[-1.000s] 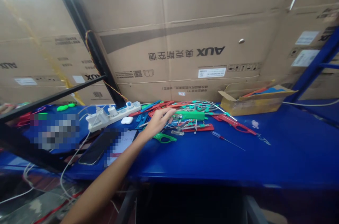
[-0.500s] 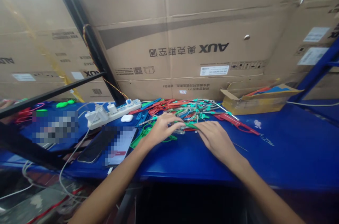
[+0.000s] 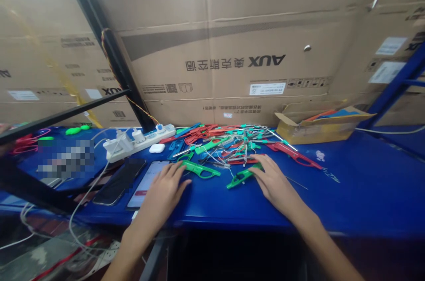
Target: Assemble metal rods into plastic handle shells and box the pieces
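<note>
My left hand (image 3: pixel 166 187) hovers at the edge of the phone with its thumb apart from the fingers. Its fingertips are close to one end of a green plastic casing half (image 3: pixel 201 169), shaped like a long-nosed lighter with a loop; I cannot tell if they touch. My right hand (image 3: pixel 272 180) has its fingers and thumb around the far end of another green lighter casing (image 3: pixel 241 177), tilted just above or on the table. Behind both hands lies a tangled pile of red, blue and green casings, wires and metal tubes (image 3: pixel 229 144).
A white power strip (image 3: pixel 142 141) with plugs, an earphone case (image 3: pixel 157 148) and two phones, one black (image 3: pixel 120 182), one lit (image 3: pixel 142 190), are at left. An open cardboard box (image 3: pixel 318 132) stands back right. A red casing (image 3: pixel 303 159) lies before it on the blue table (image 3: pixel 219 205).
My hands, together over the pile on a green piece, have moved apart and toward me. The left went left beside the phone; green casings now show between the hands.
</note>
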Motion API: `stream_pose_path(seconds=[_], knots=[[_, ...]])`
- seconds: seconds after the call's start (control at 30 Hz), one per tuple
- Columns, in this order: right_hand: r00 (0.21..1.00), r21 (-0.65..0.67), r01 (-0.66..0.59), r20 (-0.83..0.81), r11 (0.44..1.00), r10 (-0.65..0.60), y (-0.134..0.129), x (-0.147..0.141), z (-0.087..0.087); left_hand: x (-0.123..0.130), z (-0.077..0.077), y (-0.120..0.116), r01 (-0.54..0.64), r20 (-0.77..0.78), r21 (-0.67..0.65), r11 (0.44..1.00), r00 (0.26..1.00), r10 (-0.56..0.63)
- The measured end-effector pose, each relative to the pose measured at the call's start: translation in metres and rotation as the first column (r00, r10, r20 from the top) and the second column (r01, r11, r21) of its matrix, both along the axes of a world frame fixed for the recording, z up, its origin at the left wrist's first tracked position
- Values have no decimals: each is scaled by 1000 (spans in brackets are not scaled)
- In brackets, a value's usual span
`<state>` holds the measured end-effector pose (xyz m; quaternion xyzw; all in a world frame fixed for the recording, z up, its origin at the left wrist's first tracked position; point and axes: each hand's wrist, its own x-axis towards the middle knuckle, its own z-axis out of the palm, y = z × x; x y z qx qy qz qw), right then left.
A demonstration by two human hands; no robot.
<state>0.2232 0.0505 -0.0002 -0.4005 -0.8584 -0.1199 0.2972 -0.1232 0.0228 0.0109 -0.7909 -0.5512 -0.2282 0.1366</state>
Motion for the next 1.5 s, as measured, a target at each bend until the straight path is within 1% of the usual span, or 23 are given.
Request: stream_pose_path(seconds=[0.03,0.1,0.17,0.23,0.3,0.4,0.47,0.53,0.6,0.63,0.7,0.73,0.8,0.83,0.87,0.93,1.03,1.13,1.2,1.3,1.43,1.5], knots=[[1000,17,8,29,1000,-8,0,-1,0,-6,-5,2,-57,-23,5,998,998,57],[996,35,24,89,999,-27,0,-3,-2,-11,-11,7,-103,-61,-21,994,993,102],[989,48,51,138,998,-57,1,-4,-4,-6,-13,10,-90,-94,-54,995,992,84],[982,70,85,163,994,-95,3,-3,-7,7,-12,10,-75,-130,-67,995,989,66],[978,90,112,166,990,-126,4,-2,-10,22,-9,9,-75,-158,-72,995,985,62],[980,77,119,150,990,-130,5,-1,-11,39,-8,8,-65,-163,-84,994,985,51],[983,52,113,137,992,-119,5,0,-11,43,-9,12,-64,-171,-80,995,984,49],[986,28,100,134,995,-102,4,0,-11,42,-10,18,-68,-196,-71,995,979,53],[987,6,71,146,997,-71,4,0,-12,38,-8,26,-78,-222,-58,995,973,64],[987,-3,55,151,998,-54,4,0,-13,37,-4,30,-82,-231,-50,995,971,69],[987,-10,39,157,999,-37,4,0,-16,39,9,38,-89,-235,-34,995,969,79],[987,-10,38,156,999,-36,4,0,-17,44,17,42,-91,-232,-28,995,969,82],[987,-12,39,154,999,-37,5,1,-20,59,35,53,-148,-192,-34,988,971,139],[987,-15,38,154,999,-35,6,1,-21,69,43,61,-146,-186,-69,987,974,131],[988,-21,35,153,999,-31,6,1,-21,79,49,70,-116,-196,-93,989,976,96],[988,-40,31,150,999,-24,7,1,-22,98,56,92,-67,-220,-148,987,975,33],[991,-74,25,135,997,-14,7,2,-21,118,52,128,-69,-254,-235,970,967,7],[993,-90,21,115,996,-11,8,1,-20,124,42,151,-74,-276,-267,961,961,-3],[994,-92,24,112,995,-13,7,1,-20,123,37,157,-80,-284,-263,961,959,2],[993,-91,35,113,995,-25,7,1,-21,119,33,158,-99,-283,-242,965,959,27],[995,-110,38,100,993,-27,8,0,-23,111,33,159,-113,-239,-211,971,969,61],[996,-111,39,81,993,-30,8,-2,-21,106,36,162,-111,-206,-190,976,976,71]])
